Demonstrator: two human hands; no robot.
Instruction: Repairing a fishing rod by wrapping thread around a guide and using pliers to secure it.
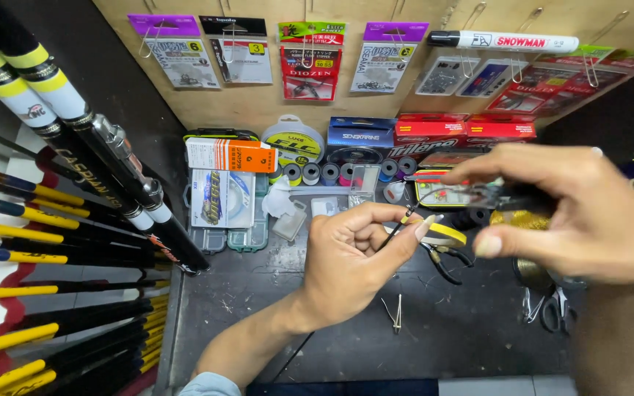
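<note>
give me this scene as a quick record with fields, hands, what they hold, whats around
left hand: pinches a thin dark wire-like piece between fingertips
right hand: grips dark pliers, blurred
bench: dark, scuffed
on bench: scissors, tweezers, yellow tape roll, clear tackle box
left side: black and yellow fishing rods
wall: hanging tackle packets, white marker

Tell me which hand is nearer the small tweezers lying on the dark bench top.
Left. The left hand hovers just up-left of the tweezers, pinching a thin dark rod. The right hand is farther off, up and to the right, holding a dark tool.
</note>
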